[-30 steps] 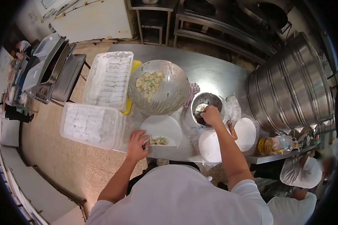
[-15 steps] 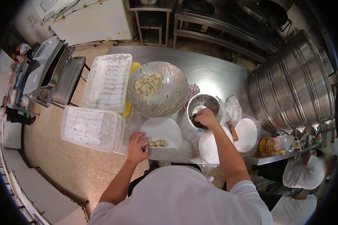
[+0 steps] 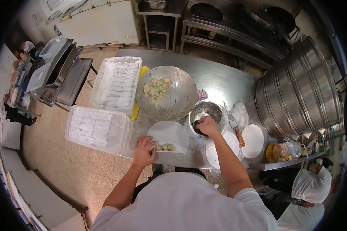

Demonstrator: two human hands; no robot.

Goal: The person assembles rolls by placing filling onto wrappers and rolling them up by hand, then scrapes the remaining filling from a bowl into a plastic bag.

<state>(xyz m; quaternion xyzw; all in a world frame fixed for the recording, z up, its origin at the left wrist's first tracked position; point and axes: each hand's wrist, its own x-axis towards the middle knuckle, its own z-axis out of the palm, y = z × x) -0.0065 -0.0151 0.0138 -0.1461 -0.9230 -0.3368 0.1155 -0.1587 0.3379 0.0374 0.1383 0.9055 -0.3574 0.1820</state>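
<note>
Fingers of the left hand, spread from the thumb, rest at the left edge of the wrapper, lower centre; filling lies just right, long axis left-to-right; right hand, farther, reaches into the pot, grip hidden.

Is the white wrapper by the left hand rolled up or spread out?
Spread out: the wrapper lies flat, with the filling in plain view.
</note>
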